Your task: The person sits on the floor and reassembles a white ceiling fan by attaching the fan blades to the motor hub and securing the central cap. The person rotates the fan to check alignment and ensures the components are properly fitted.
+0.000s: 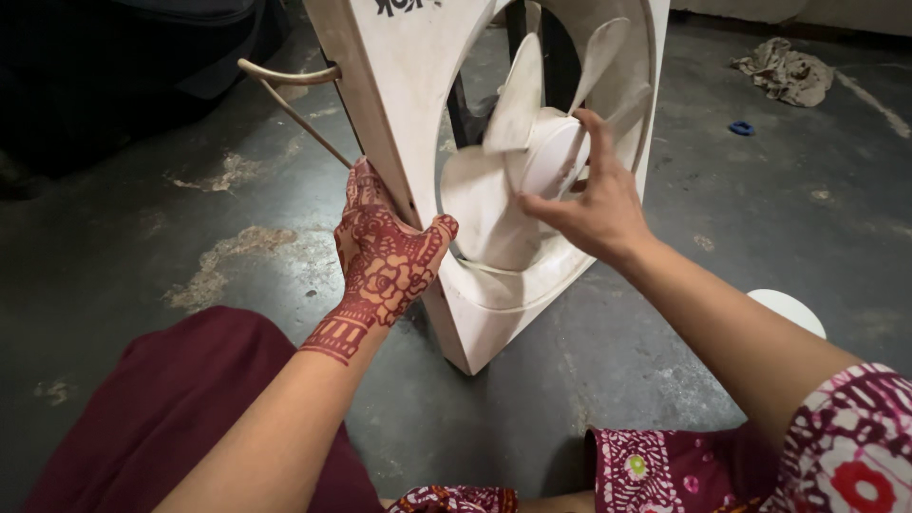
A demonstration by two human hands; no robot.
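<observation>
Maroon cloth over the knees lies nearest, below the white exhaust fan that stands upright on the grey floor. Left hand clamps the fan's frame edge, fingers wrapped behind, thumb in front. Right hand rests with spread fingers on the blade hub. The step seems to be working the blades; next needs a steady frame. Beyond the fan lies a rag.

Smooth, slightly glossy cream plastic fan; rough, stained matt concrete floor; crumpled cloth rag.
</observation>
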